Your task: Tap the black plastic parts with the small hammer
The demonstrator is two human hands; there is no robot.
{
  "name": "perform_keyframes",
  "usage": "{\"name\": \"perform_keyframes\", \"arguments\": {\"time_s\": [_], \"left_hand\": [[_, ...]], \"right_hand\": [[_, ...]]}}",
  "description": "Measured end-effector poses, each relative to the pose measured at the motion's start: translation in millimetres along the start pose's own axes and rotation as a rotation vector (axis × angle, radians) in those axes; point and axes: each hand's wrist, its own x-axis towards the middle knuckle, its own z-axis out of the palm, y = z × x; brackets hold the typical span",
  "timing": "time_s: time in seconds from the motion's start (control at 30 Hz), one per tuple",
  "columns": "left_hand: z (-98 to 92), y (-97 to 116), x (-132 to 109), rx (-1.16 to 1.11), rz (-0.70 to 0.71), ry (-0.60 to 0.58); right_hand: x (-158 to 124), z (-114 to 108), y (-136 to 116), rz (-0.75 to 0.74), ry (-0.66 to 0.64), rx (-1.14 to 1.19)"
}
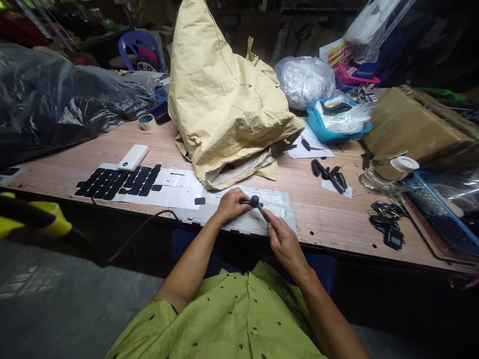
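Over the table's front edge, my left hand (232,204) is closed, pinching one side of a small black part with a round knob (255,200). My right hand (281,237) is wrapped round a dark rod (262,212) that runs up to this knob. Whether the rod and the knobbed part are one piece, I cannot tell. Beneath both hands lies a pale sheet under clear plastic (275,203). Just left of my left hand is a single black rounded pad (200,201). Fingers partly hide what is held.
A big tan sack (228,99) stands open-mouthed just beyond my hands. Rows of black pads (119,182) and a white power bank (133,157) lie left. To the right are black handle-like parts (330,174), keys (389,224), a clear jar (385,172) and a cardboard box (415,119).
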Motion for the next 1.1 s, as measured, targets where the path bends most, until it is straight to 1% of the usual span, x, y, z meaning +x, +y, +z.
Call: {"name": "perform_keyframes", "arguments": {"time_s": [0.07,0.17,0.27,0.33,0.47,0.57,0.63,0.7,0.77,0.83,0.87,0.9,0.93,0.97,1.0,1.03,1.1], "left_hand": [[-0.2,-0.5,0.2,0.004,0.002,-0.001],[-1.4,-1.0,0.0,0.002,0.010,-0.007],[-2.9,-0.7,-1.7,-0.009,0.025,-0.005],[-3.6,-0.3,-3.1,-0.006,0.033,-0.008],[-5.4,-1.6,-3.0,0.007,0.054,-0.019],[-7.7,-3.0,-2.8,0.022,0.113,-0.010],[-7.2,-1.3,-8.7,0.036,0.173,0.013],[-1.8,3.2,-24.2,0.042,0.259,0.031],[10.4,8.7,-49.7,0.039,0.376,0.013],[28.8,12.3,-80.2,0.033,0.505,-0.091],[39.4,12.5,-94.5,0.031,0.553,-0.179],[50.2,11.3,-106.9,0.029,0.571,-0.270],[60.5,8.6,-116.6,0.030,0.549,-0.353],[69.8,4.5,-123.1,0.033,0.484,-0.423],[77.8,-0.8,-126.4,0.042,0.377,-0.475],[84.3,-6.8,-126.8,0.059,0.240,-0.510],[93.4,-19.4,-121.7,0.105,-0.032,-0.555]], "right_hand": [[2.0,-1.5,3.4,-0.011,0.030,-0.021],[13.7,-9.3,13.8,-0.009,0.130,-0.122],[34.3,-22.5,33.7,0.068,0.230,-0.346],[48.7,-30.6,50.1,0.110,0.261,-0.514],[66.5,-35.9,74.7,0.090,0.298,-0.739],[68.1,-32.4,78.1,0.079,0.334,-0.799],[66.7,-30.1,75.7,0.091,0.330,-0.804],[65.5,-29.2,72.7,0.105,0.317,-0.801],[64.9,-29.3,70.8,0.114,0.314,-0.805],[64.6,-29.7,70.4,0.117,0.319,-0.812],[64.5,-29.8,70.6,0.118,0.323,-0.813],[64.4,-29.9,70.8,0.118,0.325,-0.811],[64.3,-29.9,71.0,0.120,0.325,-0.807],[64.3,-29.9,71.2,0.122,0.322,-0.801],[64.3,-29.8,71.4,0.123,0.319,-0.796],[64.3,-29.7,71.5,0.124,0.316,-0.791],[64.5,-29.4,71.6,0.121,0.319,-0.790]]}}
